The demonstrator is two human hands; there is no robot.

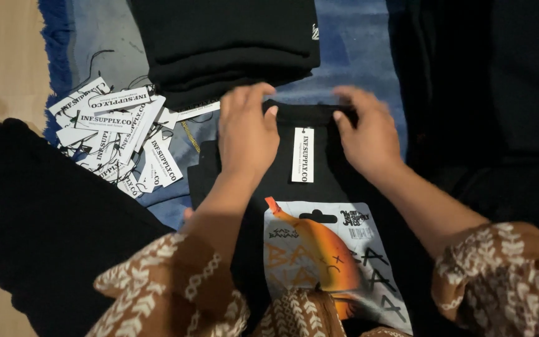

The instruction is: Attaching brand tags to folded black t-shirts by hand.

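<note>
A black garment (pixel 285 181) lies in front of me with a white paper hang tag (pixel 302 155) at its collar and a grey and orange print (pixel 325 256) on its front. My left hand (pixel 246 134) rests flat on the garment left of the tag, fingers reaching the collar edge. On the other side of the tag, my right hand (pixel 364 134) pinches the collar. Both arms wear brown sleeves with a white pattern.
A pile of white hang tags (pixel 116 134) with strings lies to the left on a blue rug (pixel 357 50). A stack of folded black garments (pixel 226 47) sits beyond the hands. More dark cloth (pixel 45 218) covers the left and right sides.
</note>
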